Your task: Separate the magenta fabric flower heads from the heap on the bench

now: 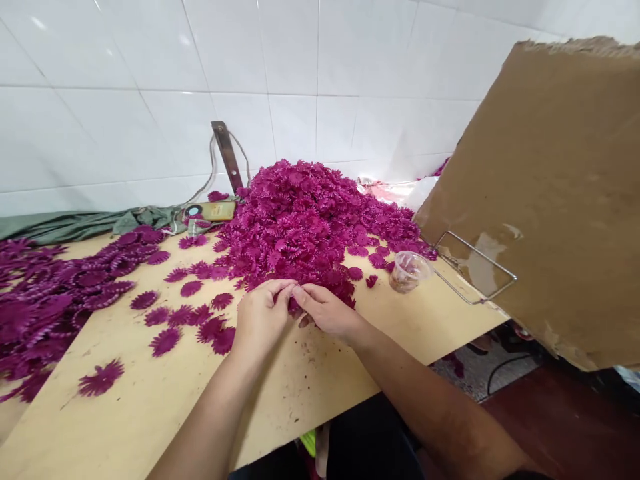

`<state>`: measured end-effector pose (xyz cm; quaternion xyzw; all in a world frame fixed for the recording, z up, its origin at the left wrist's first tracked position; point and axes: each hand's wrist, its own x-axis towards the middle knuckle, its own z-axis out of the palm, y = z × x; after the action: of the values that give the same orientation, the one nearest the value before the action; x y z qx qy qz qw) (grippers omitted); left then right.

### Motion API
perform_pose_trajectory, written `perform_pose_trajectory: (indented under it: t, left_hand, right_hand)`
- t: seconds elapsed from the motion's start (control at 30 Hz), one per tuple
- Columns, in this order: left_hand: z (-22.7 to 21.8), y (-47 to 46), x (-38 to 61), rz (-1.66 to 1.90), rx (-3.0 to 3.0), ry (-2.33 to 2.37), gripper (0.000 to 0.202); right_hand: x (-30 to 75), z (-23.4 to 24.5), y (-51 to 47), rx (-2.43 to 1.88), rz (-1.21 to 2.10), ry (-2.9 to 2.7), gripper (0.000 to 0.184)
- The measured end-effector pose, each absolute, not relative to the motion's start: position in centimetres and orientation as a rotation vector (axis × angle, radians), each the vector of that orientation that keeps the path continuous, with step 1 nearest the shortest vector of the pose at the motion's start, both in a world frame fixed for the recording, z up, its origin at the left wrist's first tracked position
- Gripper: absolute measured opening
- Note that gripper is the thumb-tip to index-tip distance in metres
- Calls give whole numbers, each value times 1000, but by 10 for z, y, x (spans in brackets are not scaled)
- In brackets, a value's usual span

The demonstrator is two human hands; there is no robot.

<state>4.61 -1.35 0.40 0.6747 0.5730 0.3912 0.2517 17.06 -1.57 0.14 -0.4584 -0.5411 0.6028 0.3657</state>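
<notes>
A big heap of magenta fabric flower petals (305,220) lies on a pale wooden board (150,400) against the tiled wall. My left hand (260,317) and my right hand (327,310) meet at the near edge of the heap, fingertips pinched together on a magenta petal piece (295,305) between them. Loose single petals (165,340) lie scattered left of my left hand. A second spread of petals (45,293) covers the board's left end.
A small clear plastic cup (407,270) stands right of my hands, next to a wire frame (475,267). A large cardboard sheet (560,187) leans at the right. A green cloth (85,223), a flat gold-coloured object (215,211) and a metal bracket (227,155) lie by the wall.
</notes>
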Motion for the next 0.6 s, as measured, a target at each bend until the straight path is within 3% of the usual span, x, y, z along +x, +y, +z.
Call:
perform_pose_trajectory:
  t: [0.1,0.3,0.4,0.6]
  left_hand:
    - [9,-14,44,1060,1813,1628,20]
    - [9,18,16,1360,1527,1771,17]
    - [10,34,-5,1493,1525,1851,14]
    - [14,7,8,1348,1829,1631,26]
  right_hand:
    - [162,4,-19,-1214,1546,-1388,5]
    - [156,7,-33,-1207,1218,-1624,10]
    - [163,4,-34,-1204,1236,-1614,12]
    - [173,-1,-15,-1194,1328,-1410,6]
